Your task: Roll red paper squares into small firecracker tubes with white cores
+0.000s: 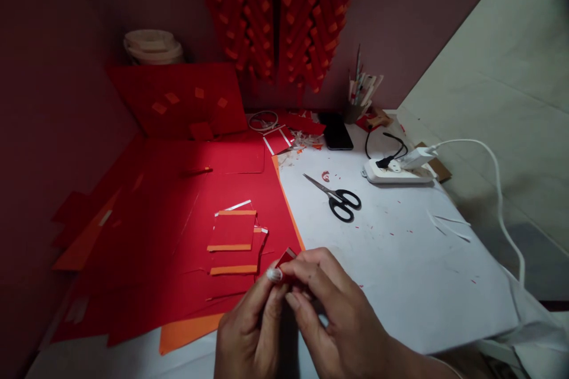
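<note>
Left hand [254, 331] and right hand [344, 320] fingers [313, 275] pinch a small red paper piece [287, 259], nearer me than the scissors [338, 196]. I'd grip lightly, no crumpling.

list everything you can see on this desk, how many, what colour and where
red paper sheets: several, red, left of desk
cut pieces: a few, red with orange strips, stacked on the red paper sheets
orange sheet: one, orange, near edge, under the red
white sheet: one, white, right of desk
scissors: one, black handles, on the white sheet
power strip: one, white, far right, plugs in it
phone: one, black, at the back
pen cup: one, dark, by the wall
paper hanging: one, red and orange, on the wall
small paper piece: one, red, between both hands
left hand: pinching the small paper piece
right hand: pinching it too
</note>
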Available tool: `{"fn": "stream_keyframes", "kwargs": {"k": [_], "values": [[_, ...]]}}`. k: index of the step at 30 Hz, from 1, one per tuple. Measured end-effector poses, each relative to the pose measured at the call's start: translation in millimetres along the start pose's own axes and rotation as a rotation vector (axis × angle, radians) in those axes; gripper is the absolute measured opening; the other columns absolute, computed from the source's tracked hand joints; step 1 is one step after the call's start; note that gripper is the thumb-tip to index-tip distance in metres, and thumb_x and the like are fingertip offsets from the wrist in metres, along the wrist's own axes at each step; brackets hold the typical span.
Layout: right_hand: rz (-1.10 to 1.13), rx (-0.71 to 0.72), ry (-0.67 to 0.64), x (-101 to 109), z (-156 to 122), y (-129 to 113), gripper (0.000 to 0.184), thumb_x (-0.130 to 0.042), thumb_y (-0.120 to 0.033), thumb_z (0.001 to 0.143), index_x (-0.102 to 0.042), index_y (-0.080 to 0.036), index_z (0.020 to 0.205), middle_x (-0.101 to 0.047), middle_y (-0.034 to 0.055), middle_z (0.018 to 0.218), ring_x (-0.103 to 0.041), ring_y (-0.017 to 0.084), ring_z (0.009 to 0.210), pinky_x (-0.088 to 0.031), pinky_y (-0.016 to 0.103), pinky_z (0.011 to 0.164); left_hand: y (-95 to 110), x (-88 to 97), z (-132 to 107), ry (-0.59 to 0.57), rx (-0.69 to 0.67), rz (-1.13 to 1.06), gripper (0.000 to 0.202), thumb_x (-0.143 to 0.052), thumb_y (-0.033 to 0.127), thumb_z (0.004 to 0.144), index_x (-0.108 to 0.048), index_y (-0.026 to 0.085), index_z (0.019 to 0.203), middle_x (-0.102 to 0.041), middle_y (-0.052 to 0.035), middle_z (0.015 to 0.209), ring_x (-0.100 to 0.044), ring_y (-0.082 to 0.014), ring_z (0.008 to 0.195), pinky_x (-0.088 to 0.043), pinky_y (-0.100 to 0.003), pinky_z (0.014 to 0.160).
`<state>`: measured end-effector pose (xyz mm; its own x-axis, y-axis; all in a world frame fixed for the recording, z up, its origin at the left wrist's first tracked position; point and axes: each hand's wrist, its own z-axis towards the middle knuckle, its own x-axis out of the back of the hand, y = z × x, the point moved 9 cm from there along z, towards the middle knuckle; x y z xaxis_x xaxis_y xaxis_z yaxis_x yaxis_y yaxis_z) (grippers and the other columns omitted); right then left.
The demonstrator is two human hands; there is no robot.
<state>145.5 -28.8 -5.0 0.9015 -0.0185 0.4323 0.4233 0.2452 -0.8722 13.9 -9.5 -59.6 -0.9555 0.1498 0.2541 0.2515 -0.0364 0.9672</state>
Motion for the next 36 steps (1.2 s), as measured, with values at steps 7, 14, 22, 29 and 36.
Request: {"fn": "stream_keyframes", "kwargs": {"k": [7, 14, 22, 29, 36], "values": [[0.136, -0.001, 0.017, 2, -1, 2, 0.044, -0.056, -0.001, 0.083, -0.058, -0.016, 0.125, -0.061, 0.0088, 0.106, -0.064, 0.015, 0.088, -0.057, 0.028, 0.077, -6, 4.1, -2, 0.046, 0.043, -0.036, 0.024, -0.064, 0.035, 0.089, -0.077, 0.025, 0.107, -0.081, -0.0031, 0.098, -0.078, -0.0212, 0.08, -0.063, -0.026, 0.076], [0.309, -0.151, 0.01, 0, 2, 9, 0.053, -0.062, -0.001, 0.071, -0.063, -0.016, 0.122, -0.065, 0.0091, 0.111, -0.069, 0.015, 0.085, -0.061, 0.026, 0.075, -2, 3.5, -1, 0.026, 0.034, -0.015, 0.028, -0.061, 0.033, 0.091, -0.072, 0.025, 0.116, -0.078, -0.0038, 0.112, -0.075, -0.0213, 0.097, -0.062, -0.023, 0.08], [0.305, -0.175, -0.001, 2, 3, 9, 0.06, -0.064, -0.005, 0.067, -0.062, -0.018, 0.126, -0.067, 0.0098, 0.11, -0.071, 0.019, 0.084, -0.065, 0.032, 0.075, 12, 1.8, 5, 0.005, -0.067, 0.094, 0.027, -0.058, 0.027, 0.092, -0.072, 0.025, 0.115, -0.08, -0.0017, 0.106, -0.078, -0.018, 0.084, -0.063, -0.021, 0.074], [0.294, -0.205, -0.026, 2, 4, 8, 0.057, -0.065, -0.007, 0.067, -0.061, -0.017, 0.123, -0.068, 0.0105, 0.106, -0.072, 0.02, 0.083, -0.065, 0.033, 0.073, 27, 4.3, 8, 0.063, -0.165, 0.178, 0.023, -0.059, 0.024, 0.088, -0.075, 0.019, 0.104, -0.08, -0.0037, 0.101, -0.078, -0.0167, 0.073, -0.062, -0.019, 0.071], [0.287, -0.223, -0.06, -1, 3, 8, 0.06, -0.066, -0.008, 0.065, -0.06, -0.016, 0.124, -0.069, 0.0111, 0.106, -0.071, 0.02, 0.082, -0.065, 0.033, 0.071, 25, 2.2, 6, 0.01, -0.167, 0.241, 0.026, -0.056, 0.026, 0.092, -0.072, 0.019, 0.112, -0.08, -0.0047, 0.105, -0.077, -0.0151, 0.066, -0.062, -0.018, 0.067]]}}
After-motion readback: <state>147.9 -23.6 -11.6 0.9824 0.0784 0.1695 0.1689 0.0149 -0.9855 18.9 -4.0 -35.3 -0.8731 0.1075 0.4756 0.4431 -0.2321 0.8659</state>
